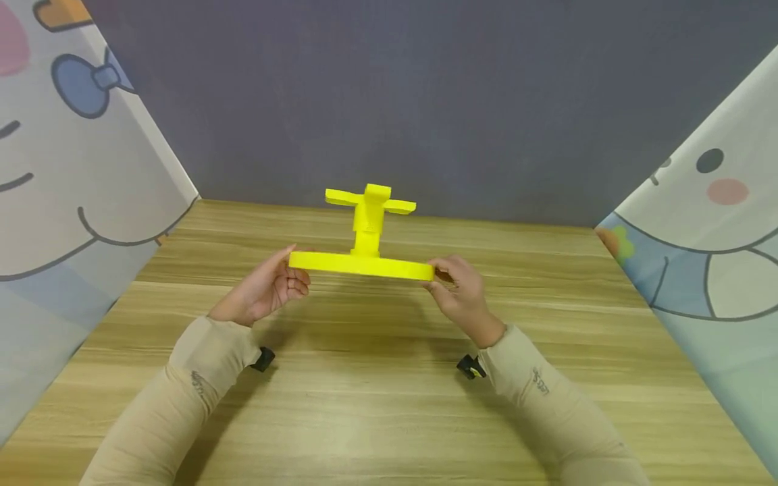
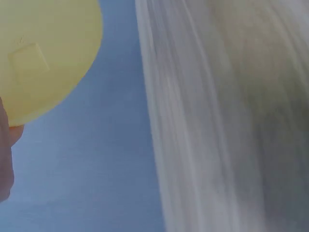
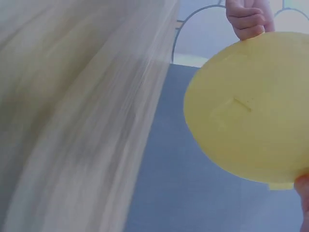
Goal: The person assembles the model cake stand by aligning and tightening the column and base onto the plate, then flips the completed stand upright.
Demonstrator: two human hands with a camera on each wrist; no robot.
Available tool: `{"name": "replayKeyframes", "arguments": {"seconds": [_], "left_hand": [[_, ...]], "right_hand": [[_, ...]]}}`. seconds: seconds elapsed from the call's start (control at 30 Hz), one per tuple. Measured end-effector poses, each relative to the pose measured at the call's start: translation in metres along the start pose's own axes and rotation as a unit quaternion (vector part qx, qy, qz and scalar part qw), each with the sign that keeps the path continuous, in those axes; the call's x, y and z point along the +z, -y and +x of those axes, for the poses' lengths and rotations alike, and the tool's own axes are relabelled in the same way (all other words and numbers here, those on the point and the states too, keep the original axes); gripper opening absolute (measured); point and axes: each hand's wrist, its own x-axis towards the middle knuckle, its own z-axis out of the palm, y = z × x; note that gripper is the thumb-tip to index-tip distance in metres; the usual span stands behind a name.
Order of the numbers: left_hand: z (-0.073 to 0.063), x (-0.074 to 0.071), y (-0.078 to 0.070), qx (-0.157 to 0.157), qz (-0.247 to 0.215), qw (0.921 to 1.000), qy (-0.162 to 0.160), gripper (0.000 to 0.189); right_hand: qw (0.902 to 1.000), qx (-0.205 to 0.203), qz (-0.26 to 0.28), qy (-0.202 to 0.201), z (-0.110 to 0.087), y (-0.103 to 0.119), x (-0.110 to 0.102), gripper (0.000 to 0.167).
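Note:
A bright yellow stand point(image 1: 367, 223) is held up over the table by both hands. It has a flat round base, a short post and several flat arms spreading from the top. My left hand point(image 1: 273, 287) pinches the base at its left edge, fingers curled beneath. On the opposite edge, my right hand point(image 1: 464, 293) grips the base between thumb and fingers. The left wrist view shows the base's smooth underside point(image 2: 63, 43) with a faint square outline. From the right wrist, the same round underside point(image 3: 246, 140) appears with the left hand point(image 3: 247, 19) at its far edge.
The wood-grain table point(image 1: 352, 418) lies below, with a dark grey panel point(image 1: 389, 101) upright along its back edge. Cartoon-printed cloth panels point(image 1: 55, 223) flank both sides. Small black devices point(image 1: 264, 359) show beside both wrists.

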Motion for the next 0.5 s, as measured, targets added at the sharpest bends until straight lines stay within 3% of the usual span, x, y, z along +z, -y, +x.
{"name": "replayKeyframes", "arguments": {"seconds": [0.07,0.13,0.2,0.27,0.3,0.33,0.4,0.5], "left_hand": [[0.000,0.002,0.001,0.028,0.047,0.9985,-0.001,0.038],[-0.002,0.005,-0.001,0.050,0.147,0.9872,-0.035,0.049],[-0.003,0.007,-0.001,0.068,0.247,0.9628,-0.086,0.053],[-0.004,0.007,0.000,0.071,0.333,0.9304,-0.135,0.055],[-0.004,0.007,0.000,0.073,0.368,0.9146,-0.150,0.055],[-0.003,0.006,0.002,0.087,0.384,0.9062,-0.154,0.052],[-0.001,0.004,0.006,0.116,0.386,0.9033,-0.148,0.051],[0.004,0.003,0.011,0.168,0.358,0.9095,-0.130,0.060]], "right_hand": [[0.9935,0.103,0.049,-0.004,-0.001,0.002,-0.001,0.019],[0.9756,0.195,0.101,-0.014,-0.001,0.004,-0.003,0.024],[0.9527,0.273,0.131,-0.023,-0.001,0.004,-0.005,0.025],[0.9290,0.329,0.165,-0.036,-0.001,0.003,-0.006,0.026],[0.9200,0.347,0.177,-0.039,-0.001,0.002,-0.007,0.026],[0.9107,0.367,0.185,-0.043,0.000,0.002,-0.007,0.026],[0.8928,0.394,0.213,-0.053,-0.001,0.001,-0.007,0.024],[0.8716,0.418,0.247,-0.066,-0.001,0.002,-0.005,0.020]]}}
